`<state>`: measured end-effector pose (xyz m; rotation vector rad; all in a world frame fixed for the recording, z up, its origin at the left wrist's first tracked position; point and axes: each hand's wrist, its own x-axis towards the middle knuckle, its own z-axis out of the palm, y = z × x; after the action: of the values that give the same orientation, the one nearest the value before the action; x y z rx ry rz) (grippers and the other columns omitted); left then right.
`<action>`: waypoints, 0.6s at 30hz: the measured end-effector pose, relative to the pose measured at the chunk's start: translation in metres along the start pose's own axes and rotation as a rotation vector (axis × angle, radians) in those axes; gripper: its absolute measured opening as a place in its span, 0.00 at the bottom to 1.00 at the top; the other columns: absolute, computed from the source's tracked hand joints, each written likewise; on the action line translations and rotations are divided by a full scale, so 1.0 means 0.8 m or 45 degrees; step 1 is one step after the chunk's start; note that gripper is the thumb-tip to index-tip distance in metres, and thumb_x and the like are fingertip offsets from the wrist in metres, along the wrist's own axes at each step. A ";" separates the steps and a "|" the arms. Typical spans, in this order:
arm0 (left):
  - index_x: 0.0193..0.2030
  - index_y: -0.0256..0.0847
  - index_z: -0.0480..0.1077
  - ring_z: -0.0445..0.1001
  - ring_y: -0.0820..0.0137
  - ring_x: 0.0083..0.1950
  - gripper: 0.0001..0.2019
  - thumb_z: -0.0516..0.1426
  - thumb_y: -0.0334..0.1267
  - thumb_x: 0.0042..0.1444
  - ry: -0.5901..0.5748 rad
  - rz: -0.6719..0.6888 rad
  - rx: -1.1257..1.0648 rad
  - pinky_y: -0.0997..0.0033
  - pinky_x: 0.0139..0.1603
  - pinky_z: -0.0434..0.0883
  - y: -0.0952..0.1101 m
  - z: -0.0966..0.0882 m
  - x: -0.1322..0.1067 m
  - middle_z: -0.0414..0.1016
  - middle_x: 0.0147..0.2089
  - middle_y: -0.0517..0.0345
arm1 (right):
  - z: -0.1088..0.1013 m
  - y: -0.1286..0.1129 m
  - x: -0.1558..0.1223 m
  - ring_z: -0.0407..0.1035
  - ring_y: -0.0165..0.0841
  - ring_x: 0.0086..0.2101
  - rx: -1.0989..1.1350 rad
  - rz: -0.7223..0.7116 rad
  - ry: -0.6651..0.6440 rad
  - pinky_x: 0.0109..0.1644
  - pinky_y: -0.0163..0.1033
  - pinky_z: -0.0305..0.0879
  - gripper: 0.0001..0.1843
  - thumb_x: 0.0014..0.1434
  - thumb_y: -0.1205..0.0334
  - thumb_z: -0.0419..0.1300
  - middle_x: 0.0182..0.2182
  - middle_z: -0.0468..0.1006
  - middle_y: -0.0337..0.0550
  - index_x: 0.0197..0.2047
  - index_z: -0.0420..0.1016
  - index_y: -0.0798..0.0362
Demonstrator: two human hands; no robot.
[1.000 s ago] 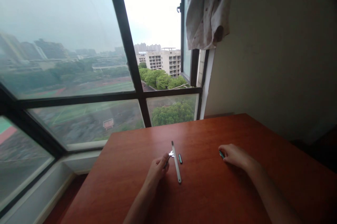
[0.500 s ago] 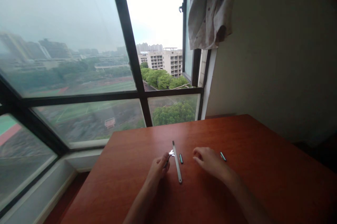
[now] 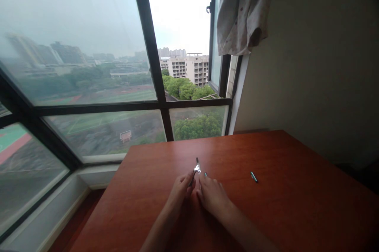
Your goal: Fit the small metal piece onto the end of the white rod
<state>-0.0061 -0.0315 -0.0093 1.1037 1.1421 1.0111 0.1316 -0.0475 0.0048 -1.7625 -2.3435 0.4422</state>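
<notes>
My left hand is closed around the dark handle of a small tool with a shiny metal head; its exact kind I cannot make out. Close beside it, my right hand has its thumb and fingers closed at a flat, narrow metal strip. The strip's far end shows beyond both hands, while its near end is hidden. Just past the right knuckles pokes the tip of a small dark-and-teal piece, mostly covered by that hand. A similar small piece lies farther right on the table.
The reddish-brown wooden table stands against a dark-framed window. A light curtain hangs bunched at the upper right, beside a plain wall.
My right hand has moved left to the metal strip, covering its near part and most of the small piece beside it. My left hand keeps its hold. The view has shifted slightly.
</notes>
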 end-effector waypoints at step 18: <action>0.30 0.37 0.67 0.48 0.84 0.13 0.23 0.61 0.58 0.46 0.053 0.085 -0.415 0.81 0.14 0.44 -0.004 -0.006 0.004 0.57 0.17 0.71 | -0.021 0.048 0.026 0.67 0.31 0.25 0.663 -0.136 0.219 0.29 0.32 0.55 0.17 0.63 0.61 0.45 0.24 0.75 0.42 0.32 0.73 0.54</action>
<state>-0.0100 -0.0280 -0.0137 0.8676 0.9367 1.2285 0.1654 -0.0154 0.0068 -1.3661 -1.9591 0.7665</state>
